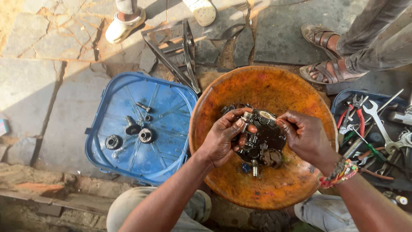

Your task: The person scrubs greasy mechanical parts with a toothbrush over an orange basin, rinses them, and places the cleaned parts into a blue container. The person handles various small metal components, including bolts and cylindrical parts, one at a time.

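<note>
Head view, looking straight down.

Greasy black engine part (262, 139): a roughly round metal assembly with small fittings on its face, held over the middle of the orange bowl (266, 86). Its flat face is turned up toward the camera. A short metal stub sticks out of its lower edge and points toward the near rim of the bowl, so the long axis runs from far rim to near rim, tilted slightly. A lighter round fitting sits at its far end.

Left hand (223, 139): closed on the left side of the part, thumb across the top, fingers curled around and under the edge. Right hand (305, 136): closed on the right side, fingertips pinching the upper right edge near the light fitting. The part lies between the two hands, touching both. A beaded bracelet (339, 174) is on the right wrist.

Whether the part rests on the bowl floor or is lifted clear: cannot tell.

Surroundings: blue plastic lid (139, 126) just left of the bowl, carrying loose bolts and round bearings (145, 135). Tool tray (373, 129) to the right with spanners and red-handled pliers. Sandalled feet (322, 51) of another person beyond the far rim.
</note>
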